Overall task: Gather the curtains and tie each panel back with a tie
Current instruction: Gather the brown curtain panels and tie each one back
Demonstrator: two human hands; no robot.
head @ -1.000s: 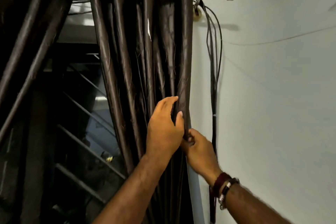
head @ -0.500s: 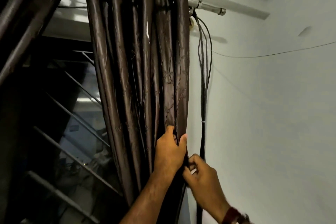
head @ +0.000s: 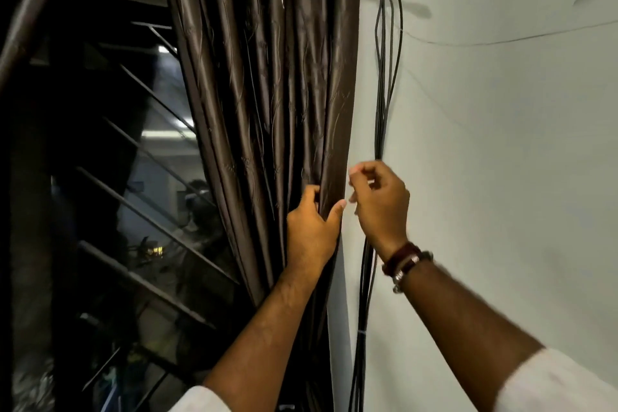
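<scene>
A dark brown satin curtain panel (head: 264,84) hangs gathered in tight folds beside the white wall. My left hand (head: 312,227) pinches the panel's right-hand folds at mid height, thumb in front and fingers behind. My right hand (head: 379,201) is just to the right of the panel's edge, off the cloth, its fingers curled and pinched together; whether something thin is held in them cannot be made out. No tie is clearly visible. A second curtain panel (head: 30,7) hangs at the far left.
A bundle of black cables (head: 384,77) runs down the wall right beside the curtain, behind my right hand. A thin wire (head: 518,40) crosses the white wall. Behind the curtain is a dark window with slanted metal bars (head: 150,211).
My right hand has come off the curtain's edge and moved up and to the right, in front of the cables. My left hand keeps its grip on the folds. The view has dropped and come closer.
</scene>
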